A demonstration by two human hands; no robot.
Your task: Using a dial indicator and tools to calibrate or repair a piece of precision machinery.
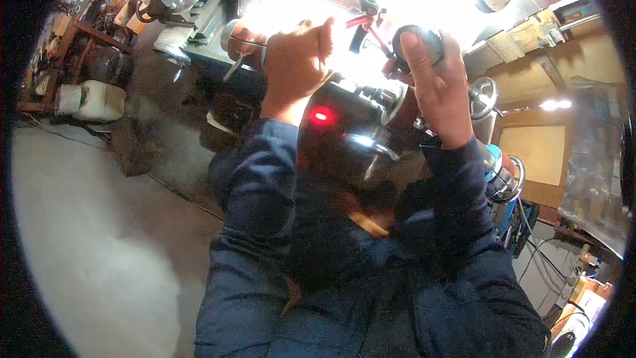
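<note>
My left hand is closed over the machine, its fingers curled; the glare hides what is in them, if anything. My right hand grips a dark, round, thick piece, thumb lying across its face. Whether that piece is fixed to the machine cannot be seen. Between the two hands are thin red bars meeting at a dark joint. Below them sits a metal handwheel on the machine's front. Strong white light washes out the area beyond my hands.
A second handwheel stands right of my right wrist, with another wheel lower down. At the far left is a grey machine part with a dark handwheel. A whitish plastic canister stands below it. A red lamp glows beneath my left wrist.
</note>
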